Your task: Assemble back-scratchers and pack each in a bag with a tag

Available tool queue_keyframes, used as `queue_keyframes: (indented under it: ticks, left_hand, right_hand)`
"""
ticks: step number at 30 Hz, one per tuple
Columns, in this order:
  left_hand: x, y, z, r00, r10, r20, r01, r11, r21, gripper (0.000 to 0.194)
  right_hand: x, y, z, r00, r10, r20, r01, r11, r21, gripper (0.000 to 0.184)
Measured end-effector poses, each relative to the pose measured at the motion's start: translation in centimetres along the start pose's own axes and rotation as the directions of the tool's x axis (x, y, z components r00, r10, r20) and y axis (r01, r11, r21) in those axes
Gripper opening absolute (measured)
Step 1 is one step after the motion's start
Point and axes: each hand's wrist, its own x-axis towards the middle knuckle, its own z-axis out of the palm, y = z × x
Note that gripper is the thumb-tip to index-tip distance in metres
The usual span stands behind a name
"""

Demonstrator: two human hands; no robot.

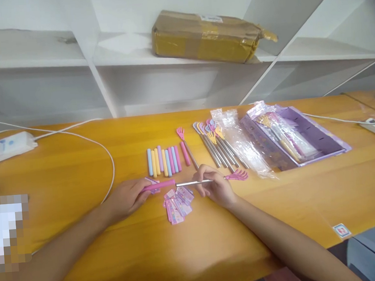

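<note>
My left hand (127, 197) is closed around a pink handle sleeve (166, 184), with a small printed card (154, 186) showing beside its fingers. My right hand (216, 186) grips the metal rod of a back scratcher (190, 183), whose pink claw head sticks out to the right. The rod's bare end meets the sleeve's open end; whether it is inside, I cannot tell. Below lies a fanned pile of printed cards (176, 207). Behind the hands are a row of pastel handle sleeves (163, 161), a loose pink sleeve (185, 153) and several back scratcher rods (220, 149).
A purple box (322, 146) holding packed scratchers stands at the right, beside clear plastic bags (247, 145). White cables (112, 163) and a power strip (11, 146) lie at the left. A taped parcel (206, 36) rests on the shelf above.
</note>
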Motion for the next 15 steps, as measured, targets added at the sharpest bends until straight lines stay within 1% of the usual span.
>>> queue_keyframes:
  ticks: [5, 8, 15]
  left_hand:
    - [0.11, -0.18, 0.20, 0.998, -0.048, 0.046, 0.050, 0.998, -0.042, 0.039]
    - [0.11, -0.39, 0.40, 0.996, -0.065, 0.064, 0.068, 0.996, -0.050, 0.042]
    - [-0.03, -0.74, 0.89, 0.994, -0.039, 0.098, 0.045, 0.997, -0.064, 0.037]
  right_hand:
    - [0.11, 0.11, -0.19, 1.000, -0.001, -0.028, 0.002, 1.000, 0.003, 0.020]
    - [0.16, 0.22, -0.24, 1.000, 0.005, -0.019, -0.005, 1.000, 0.010, 0.020]
    - [0.14, 0.01, -0.26, 0.999, 0.013, -0.039, -0.013, 1.000, 0.021, 0.019]
